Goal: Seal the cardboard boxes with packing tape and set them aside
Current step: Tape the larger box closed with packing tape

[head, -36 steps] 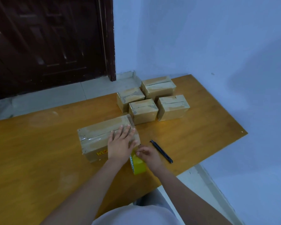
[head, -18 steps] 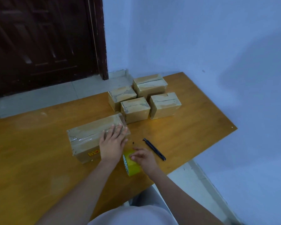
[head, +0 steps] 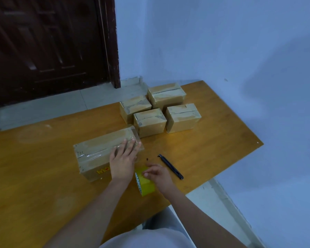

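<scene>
Brown cardboard, the long rectangular box [head: 104,154] lies on the orange wooden table [head: 34,176], its long axis running from near-left to far-right. The left hand [head: 123,161] presses flat, fingers straight, on its taped right end. Just beside that end, toward the person, the right hand [head: 157,173] grips the yellow roll of packing tape [head: 145,183] standing on edge. The black utility knife [head: 171,166] lies just right of that hand, so cutting probably falls to the right.

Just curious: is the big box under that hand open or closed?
Closed. The big box has its flaps flat with shiny tape along the seam, left hand pressing on top.
</scene>
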`<state>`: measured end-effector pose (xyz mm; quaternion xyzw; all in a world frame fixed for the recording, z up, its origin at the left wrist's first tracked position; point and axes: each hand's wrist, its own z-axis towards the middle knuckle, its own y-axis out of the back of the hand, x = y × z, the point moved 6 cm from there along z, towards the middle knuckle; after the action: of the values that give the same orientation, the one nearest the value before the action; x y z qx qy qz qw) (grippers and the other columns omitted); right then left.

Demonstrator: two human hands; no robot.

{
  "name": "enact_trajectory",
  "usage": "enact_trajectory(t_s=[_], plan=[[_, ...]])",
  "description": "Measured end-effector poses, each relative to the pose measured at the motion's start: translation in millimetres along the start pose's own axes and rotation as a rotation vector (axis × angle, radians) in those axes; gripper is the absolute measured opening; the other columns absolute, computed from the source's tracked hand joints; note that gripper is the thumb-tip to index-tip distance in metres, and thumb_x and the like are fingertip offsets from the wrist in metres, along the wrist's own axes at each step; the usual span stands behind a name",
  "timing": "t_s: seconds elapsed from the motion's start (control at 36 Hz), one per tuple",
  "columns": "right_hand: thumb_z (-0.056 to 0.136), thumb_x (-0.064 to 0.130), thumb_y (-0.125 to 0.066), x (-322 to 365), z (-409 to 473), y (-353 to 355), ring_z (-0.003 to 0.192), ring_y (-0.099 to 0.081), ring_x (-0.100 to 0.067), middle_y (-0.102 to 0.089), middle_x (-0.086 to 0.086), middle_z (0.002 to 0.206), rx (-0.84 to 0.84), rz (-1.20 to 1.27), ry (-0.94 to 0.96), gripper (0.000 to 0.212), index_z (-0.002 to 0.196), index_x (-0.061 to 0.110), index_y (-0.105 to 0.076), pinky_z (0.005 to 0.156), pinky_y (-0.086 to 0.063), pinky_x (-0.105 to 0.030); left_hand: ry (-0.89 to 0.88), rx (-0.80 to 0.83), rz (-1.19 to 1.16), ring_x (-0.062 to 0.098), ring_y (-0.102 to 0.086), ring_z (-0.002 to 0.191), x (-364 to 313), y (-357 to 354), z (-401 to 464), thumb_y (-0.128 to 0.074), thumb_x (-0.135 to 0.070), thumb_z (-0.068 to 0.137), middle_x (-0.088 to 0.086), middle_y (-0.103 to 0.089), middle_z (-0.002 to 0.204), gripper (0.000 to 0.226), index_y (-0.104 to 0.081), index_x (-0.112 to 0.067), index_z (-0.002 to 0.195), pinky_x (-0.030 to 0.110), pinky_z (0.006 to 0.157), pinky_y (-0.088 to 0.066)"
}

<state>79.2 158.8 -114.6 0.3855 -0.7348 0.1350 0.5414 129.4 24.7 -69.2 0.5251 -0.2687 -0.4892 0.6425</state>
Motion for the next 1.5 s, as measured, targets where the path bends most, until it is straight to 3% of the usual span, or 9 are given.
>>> enact_trajectory(t_s=[0.14,0.28,0.58,0.72,0.81,0.89,1.08,1.39,1.5], plan=[[0.082,0.009,-0.070,0.2,0.9,-1.0,0.112,-0.052,-0.012,-0.055,0.004,0.121,0.014,0.001,-0.002,0.020,0.074,0.027,-0.070,0.100,-0.043,-0.034,0.053,0.054,-0.005,0.023,-0.054,0.125,3.8,-1.5,-1.0,-0.083,-0.035,0.067,0.000,-0.062,0.130,0.088,-0.040,-0.020,0.143,0.040,0.097,-0.026],[0.082,0.009,-0.069,3.4,1.7,0.1,0.110,-0.052,-0.011,-0.055,0.002,0.121,0.019,-0.005,0.009,0.018,0.075,0.025,-0.069,0.098,-0.043,-0.030,0.061,0.015,-0.025,0.020,-0.055,0.124,3.7,0.3,1.7,-0.025,-0.054,0.095,-0.004,-0.061,0.130,0.059,-0.060,-0.021,0.129,0.038,0.096,-0.027],[0.082,0.008,-0.070,3.4,2.2,0.7,0.111,-0.053,-0.012,-0.057,0.001,0.122,0.011,-0.018,0.003,0.021,0.073,0.028,-0.069,0.102,-0.043,-0.036,0.021,-0.012,0.031,0.022,-0.061,0.115,4.2,-2.6,5.3,-0.040,-0.037,0.089,-0.004,-0.065,0.124,0.046,-0.065,-0.018,0.122,0.038,0.091,-0.028],[0.082,0.009,-0.070,3.4,5.0,3.8,0.113,-0.052,-0.013,-0.058,0.003,0.121,-0.021,-0.043,-0.001,0.024,0.072,0.031,-0.070,0.103,-0.042,-0.040,0.014,0.082,0.035,0.024,-0.059,0.119,4.7,-1.9,2.2,-0.079,-0.030,0.073,0.001,-0.062,0.128,0.058,-0.062,-0.015,0.127,0.042,0.093,-0.027],[0.082,0.008,-0.069,2.9,5.6,9.4,0.113,-0.053,-0.014,-0.059,0.003,0.121,-0.044,-0.037,0.017,0.026,0.071,0.031,-0.070,0.101,-0.043,-0.043,0.093,0.166,-0.002,0.021,-0.057,0.122,5.1,4.4,5.5,-0.045,-0.056,0.086,-0.001,-0.063,0.127,0.057,-0.062,-0.019,0.126,0.039,0.093,-0.026],[0.083,0.006,-0.068,2.5,6.4,18.1,0.109,-0.054,-0.012,-0.059,0.005,0.116,-0.078,-0.025,-0.011,0.022,0.073,0.026,-0.071,0.101,-0.044,-0.041,0.186,0.136,-0.172,0.024,-0.060,0.112,9.5,16.5,23.1,-0.024,-0.054,0.091,0.003,-0.070,0.112,0.062,-0.060,-0.019,0.129,0.042,0.090,-0.034],[0.085,0.003,-0.065,14.1,10.3,29.9,0.115,-0.048,-0.011,-0.055,0.007,0.110,-0.115,-0.020,-0.003,0.029,0.069,0.028,-0.067,0.098,-0.041,-0.032,0.359,0.194,-0.165,0.022,-0.038,0.125,28.9,19.5,78.7,-0.047,-0.041,0.094,0.004,-0.053,0.130,0.048,-0.048,-0.015,0.135,0.039,0.101,-0.026],[0.084,0.004,-0.067,15.6,28.0,40.4,0.118,-0.052,-0.021,-0.056,0.001,0.114,-0.132,0.020,-0.031,0.027,0.069,0.027,-0.069,0.098,-0.044,-0.041,0.307,0.397,-0.203,0.019,-0.054,0.101,41.9,-3.5,94.5,-0.040,-0.044,0.095,0.000,-0.064,0.109,0.033,-0.062,-0.024,0.109,0.034,0.086,-0.030],[0.084,0.004,-0.067,15.7,34.4,40.5,0.123,-0.047,-0.022,-0.056,0.002,0.114,-0.146,0.037,-0.053,0.031,0.066,0.029,-0.068,0.101,-0.042,-0.043,0.291,0.483,-0.163,0.021,-0.057,0.103,44.6,-4.8,93.1,-0.035,-0.052,0.096,0.000,-0.064,0.111,0.042,-0.059,-0.027,0.119,0.034,0.089,-0.029]])
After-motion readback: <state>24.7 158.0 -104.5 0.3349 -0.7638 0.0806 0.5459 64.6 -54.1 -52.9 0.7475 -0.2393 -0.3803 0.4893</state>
